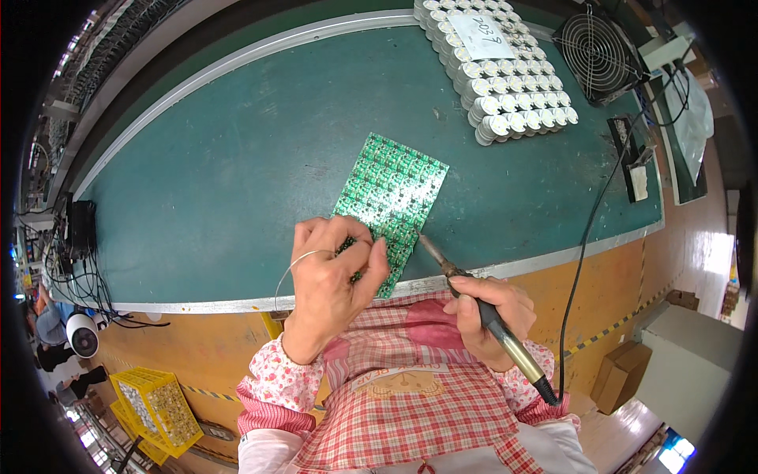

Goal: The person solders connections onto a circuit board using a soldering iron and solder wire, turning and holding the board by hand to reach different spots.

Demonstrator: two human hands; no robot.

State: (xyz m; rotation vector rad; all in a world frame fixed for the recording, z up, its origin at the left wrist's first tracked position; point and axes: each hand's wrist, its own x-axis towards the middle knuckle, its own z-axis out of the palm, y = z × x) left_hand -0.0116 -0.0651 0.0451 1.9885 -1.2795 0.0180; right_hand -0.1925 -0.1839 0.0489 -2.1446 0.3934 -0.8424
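A green circuit board panel (395, 183), made up of several rows of small identical boards, lies at a slant near the front edge of the green-topped workbench. My left hand (332, 265) is closed over the panel's near left part, with a thin solder wire (286, 276) looping out from it. Its fingertips point down at the board and partly hide it. In my right hand (493, 312) is a soldering iron (493, 320), held like a pen. The iron's tip is at the panel's right edge; whether it touches cannot be made out.
Stacked white round parts (513, 87) with a paper label stand at the far right. Beside them are a black fan (598, 54) and a black stand (629, 158). The iron's black cord (588, 229) runs along the right. Black cables (83, 261) hang at the left; yellow crates (158, 407) stand below.
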